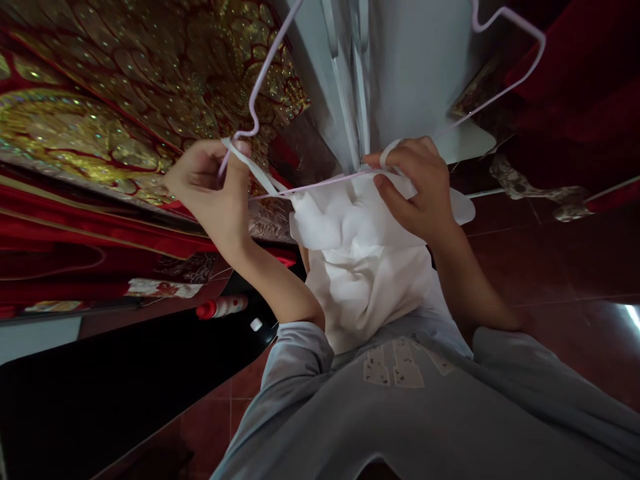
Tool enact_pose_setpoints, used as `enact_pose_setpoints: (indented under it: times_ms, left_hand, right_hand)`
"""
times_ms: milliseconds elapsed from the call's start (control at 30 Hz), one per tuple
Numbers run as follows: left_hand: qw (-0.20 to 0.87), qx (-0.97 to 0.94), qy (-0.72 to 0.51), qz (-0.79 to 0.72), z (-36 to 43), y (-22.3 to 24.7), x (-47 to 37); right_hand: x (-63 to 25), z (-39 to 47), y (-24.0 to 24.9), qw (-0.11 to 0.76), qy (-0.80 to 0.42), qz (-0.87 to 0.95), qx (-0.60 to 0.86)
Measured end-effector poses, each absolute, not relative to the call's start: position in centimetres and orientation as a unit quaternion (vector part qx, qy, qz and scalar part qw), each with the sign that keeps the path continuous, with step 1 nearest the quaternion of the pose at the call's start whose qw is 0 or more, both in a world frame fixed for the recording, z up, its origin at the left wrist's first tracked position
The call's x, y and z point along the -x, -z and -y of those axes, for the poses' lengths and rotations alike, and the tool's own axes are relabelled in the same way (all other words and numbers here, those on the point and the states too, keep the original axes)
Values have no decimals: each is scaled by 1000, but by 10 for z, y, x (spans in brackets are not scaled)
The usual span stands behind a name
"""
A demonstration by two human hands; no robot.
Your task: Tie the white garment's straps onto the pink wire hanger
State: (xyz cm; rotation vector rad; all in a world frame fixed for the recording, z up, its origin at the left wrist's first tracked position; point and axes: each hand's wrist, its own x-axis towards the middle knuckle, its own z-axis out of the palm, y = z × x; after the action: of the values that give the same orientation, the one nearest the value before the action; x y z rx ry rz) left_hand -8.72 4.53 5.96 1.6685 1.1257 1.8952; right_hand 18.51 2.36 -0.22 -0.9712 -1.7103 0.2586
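Note:
My left hand is closed, pinching a white strap against the bent shoulder of a lilac wire hanger. Across to the right, my right hand has curled fingers, with another white strap looped around the index finger. Its thumb and index finger lie close to the hanger's thin bar, which runs between both hands. A white garment of thin, gathered cloth hangs below the bar, in front of my body. Part of the bar is hidden behind my right hand.
Red and gold sequined cloth fills the left side. A black surface at lower left carries a red-capped bottle and a small white object. Pale panels stand ahead; dark red cloth hangs at right over a reddish tiled floor.

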Motion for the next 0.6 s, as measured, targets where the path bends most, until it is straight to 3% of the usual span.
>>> enact_pose_setpoints:
  times_ms: [467, 600]
  left_hand:
    - [124, -762, -516, -372, -45, -63, 103]
    - [203, -694, -598, -346, -49, -54, 96]
  right_hand:
    - [-188, -22, 0, 517, -28, 755, 402]
    - [-186, -22, 2, 539, -11, 750, 384]
